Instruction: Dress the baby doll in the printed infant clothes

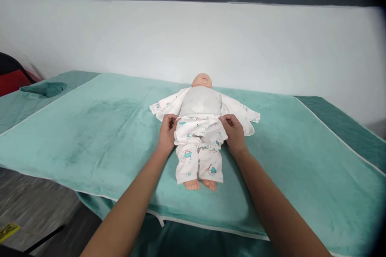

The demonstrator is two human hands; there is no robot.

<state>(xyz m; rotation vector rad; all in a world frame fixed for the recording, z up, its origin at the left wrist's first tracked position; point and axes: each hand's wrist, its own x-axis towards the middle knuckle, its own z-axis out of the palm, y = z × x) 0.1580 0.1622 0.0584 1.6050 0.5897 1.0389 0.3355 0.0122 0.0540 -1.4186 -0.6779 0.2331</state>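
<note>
A baby doll (201, 80) lies on its back, feet toward me, with a plain pale torso (201, 102). White printed trousers (187, 160) cover its legs, bunched around the hips, and the bare feet (192, 185) stick out below. Spread under the doll is an open white printed top (239, 111), its sleeves reaching out to both sides. My left hand (168, 132) pinches the waistband at its left end. At the opposite end, my right hand (233, 131) grips the same waistband between thumb and fingers.
A light green plush cover (120, 128) with white edging lies over the table. Darker green fabric (346, 122) shows at both sides. Behind stands a white wall (193, 36). At far left are a crumpled green cloth (44, 88) and a red and black object (13, 76).
</note>
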